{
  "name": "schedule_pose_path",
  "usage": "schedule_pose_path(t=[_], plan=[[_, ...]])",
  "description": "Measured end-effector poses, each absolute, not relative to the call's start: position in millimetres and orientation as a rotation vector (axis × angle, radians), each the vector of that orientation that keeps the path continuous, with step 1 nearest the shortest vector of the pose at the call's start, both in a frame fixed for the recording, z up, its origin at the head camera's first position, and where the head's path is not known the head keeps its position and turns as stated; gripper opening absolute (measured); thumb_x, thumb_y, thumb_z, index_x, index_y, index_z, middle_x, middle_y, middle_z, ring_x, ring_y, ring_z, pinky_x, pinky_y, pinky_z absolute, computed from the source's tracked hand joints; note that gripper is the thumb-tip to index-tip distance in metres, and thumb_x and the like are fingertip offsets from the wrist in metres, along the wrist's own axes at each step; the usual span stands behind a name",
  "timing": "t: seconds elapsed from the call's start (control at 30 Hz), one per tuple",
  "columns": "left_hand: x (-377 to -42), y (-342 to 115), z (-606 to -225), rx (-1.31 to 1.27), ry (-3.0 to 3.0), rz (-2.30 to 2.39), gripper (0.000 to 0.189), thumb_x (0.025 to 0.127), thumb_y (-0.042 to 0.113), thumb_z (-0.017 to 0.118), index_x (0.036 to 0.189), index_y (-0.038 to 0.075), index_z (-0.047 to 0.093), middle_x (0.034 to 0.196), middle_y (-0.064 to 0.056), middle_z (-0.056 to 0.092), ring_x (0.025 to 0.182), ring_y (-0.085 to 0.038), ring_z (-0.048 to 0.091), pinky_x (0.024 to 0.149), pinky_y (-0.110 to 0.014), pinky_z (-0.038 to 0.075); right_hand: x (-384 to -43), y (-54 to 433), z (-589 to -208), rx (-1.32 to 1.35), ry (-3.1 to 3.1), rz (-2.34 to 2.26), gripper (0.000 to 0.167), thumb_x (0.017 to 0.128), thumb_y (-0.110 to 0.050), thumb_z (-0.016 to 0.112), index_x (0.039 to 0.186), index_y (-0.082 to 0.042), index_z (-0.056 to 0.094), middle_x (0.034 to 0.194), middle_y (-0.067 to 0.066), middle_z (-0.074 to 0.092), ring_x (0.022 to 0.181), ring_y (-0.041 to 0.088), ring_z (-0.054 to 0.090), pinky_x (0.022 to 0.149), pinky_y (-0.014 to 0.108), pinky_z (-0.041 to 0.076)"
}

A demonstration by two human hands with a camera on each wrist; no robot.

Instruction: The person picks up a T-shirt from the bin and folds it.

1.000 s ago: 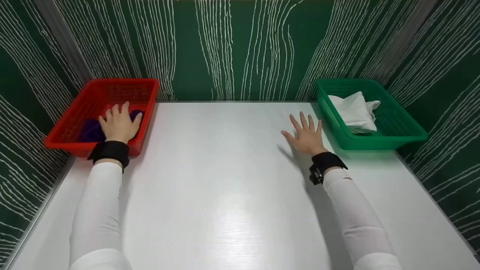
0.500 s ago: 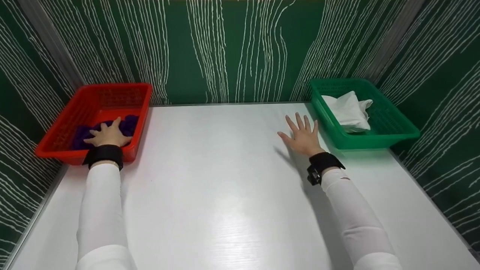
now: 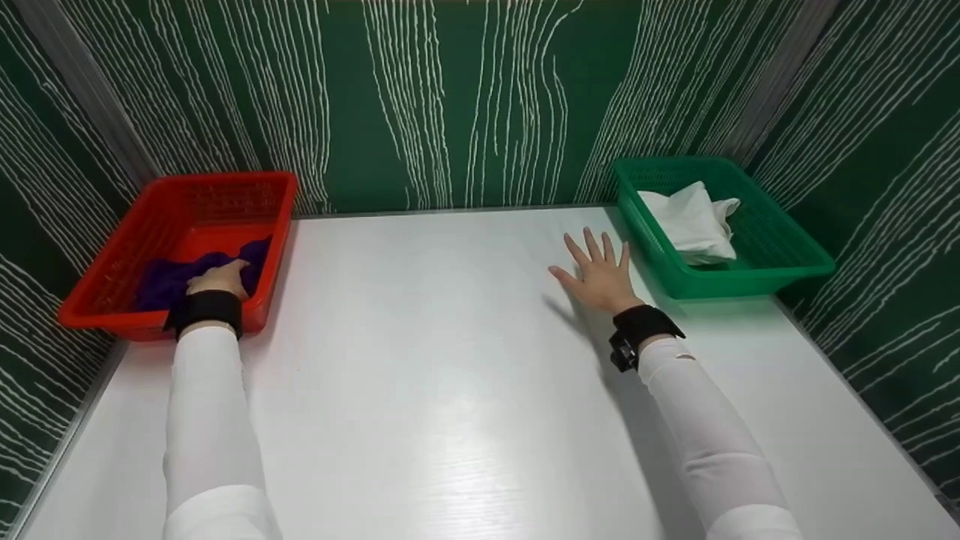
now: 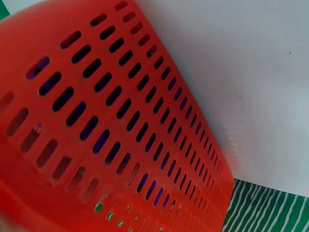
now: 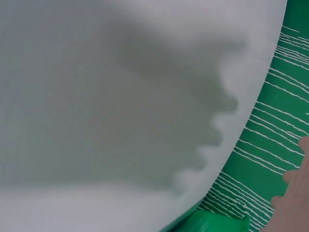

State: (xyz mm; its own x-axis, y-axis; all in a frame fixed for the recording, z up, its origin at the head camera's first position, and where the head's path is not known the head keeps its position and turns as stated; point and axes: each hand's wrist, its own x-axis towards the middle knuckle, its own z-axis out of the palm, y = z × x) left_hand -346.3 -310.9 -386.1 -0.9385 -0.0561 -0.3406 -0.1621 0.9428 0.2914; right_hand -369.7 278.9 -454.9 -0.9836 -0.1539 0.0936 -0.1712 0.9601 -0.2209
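Note:
In the head view my left hand (image 3: 217, 280) is down inside the red basket (image 3: 172, 320), gripping a crumpled purple cloth (image 3: 159, 286). Its fingers curl down into the fabric and their tips are hidden. The left wrist view is filled by the slotted red basket wall (image 4: 29, 21), with bits of purple showing through the holes. My right hand (image 3: 600, 283), fingers spread and holding nothing, hovers over the white table left of the green basket (image 3: 739, 285). Part of that right hand (image 5: 292, 203) shows at the right edge of the right wrist view, its shadow falling on the table.
A folded white cloth (image 3: 694, 225) lies in the green basket at the back right. The white table (image 3: 420, 337) stretches between the two baskets. Dark green walls (image 3: 360, 112) with wavy white lines enclose the back and sides.
My left hand has lowered into the purple cloth, its spread fingers now curled into it. The whole scene has shifted slightly in the head view. The right hand holds nearly the same pose.

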Motion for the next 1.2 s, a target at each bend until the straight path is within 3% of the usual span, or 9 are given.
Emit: schedule_pose_path(t=[0.13, 0.4, 0.6, 0.87, 1.2], plan=[[-348, -318, -394, -0.209, 2.839, 0.434, 0.063, 0.096, 0.008, 0.057, 0.153, 0.0, 0.032, 0.151, -0.042, 0.036, 0.135, -0.066, 0.039, 0.112, -0.075, 0.037, -369, 278, -455, 0.247, -3.051, 0.351, 0.077, 0.104, -0.062, 0.036, 0.166, -0.023, 0.014, 0.175, 0.017, 0.003, 0.16, 0.048, -0.003, 0.124, 0.072, -0.009], [-350, -329, -399, -0.281, 2.937, 0.435, 0.053, 0.101, 0.001, 0.041, 0.154, 0.003, 0.036, 0.149, -0.042, 0.04, 0.132, -0.063, 0.045, 0.11, -0.072, 0.041, -369, 277, -453, 0.264, -3.045, 0.358, 0.077, 0.105, -0.062, 0.036, 0.166, -0.021, 0.015, 0.175, 0.018, 0.003, 0.16, 0.048, -0.003, 0.123, 0.073, -0.011], [-346, -329, -401, -0.303, 3.107, 0.484, 0.049, 0.099, -0.003, 0.043, 0.148, 0.003, 0.043, 0.141, -0.043, 0.048, 0.122, -0.065, 0.052, 0.1, -0.074, 0.047, -367, 278, -452, 0.268, -3.039, 0.355, 0.075, 0.105, -0.061, 0.036, 0.166, -0.022, 0.014, 0.175, 0.018, 0.004, 0.16, 0.048, -0.002, 0.123, 0.073, -0.01], [-338, -325, -392, -0.346, 3.258, 0.677, 0.05, 0.098, -0.001, 0.046, 0.147, 0.004, 0.045, 0.137, -0.038, 0.049, 0.117, -0.064, 0.053, 0.095, -0.074, 0.048, -364, 280, -452, 0.275, -3.033, 0.385, 0.075, 0.105, -0.058, 0.039, 0.166, -0.021, 0.015, 0.175, 0.018, 0.004, 0.161, 0.047, -0.003, 0.123, 0.072, -0.013], [-323, -313, -347, -0.266, 3.468, 1.042, 0.048, 0.097, -0.004, 0.047, 0.144, 0.005, 0.053, 0.136, -0.034, 0.054, 0.113, -0.061, 0.055, 0.09, -0.075, 0.045, -364, 279, -448, 0.272, -3.04, 0.39, 0.075, 0.106, -0.057, 0.039, 0.166, -0.021, 0.015, 0.175, 0.018, 0.004, 0.161, 0.046, -0.005, 0.123, 0.071, -0.013]])
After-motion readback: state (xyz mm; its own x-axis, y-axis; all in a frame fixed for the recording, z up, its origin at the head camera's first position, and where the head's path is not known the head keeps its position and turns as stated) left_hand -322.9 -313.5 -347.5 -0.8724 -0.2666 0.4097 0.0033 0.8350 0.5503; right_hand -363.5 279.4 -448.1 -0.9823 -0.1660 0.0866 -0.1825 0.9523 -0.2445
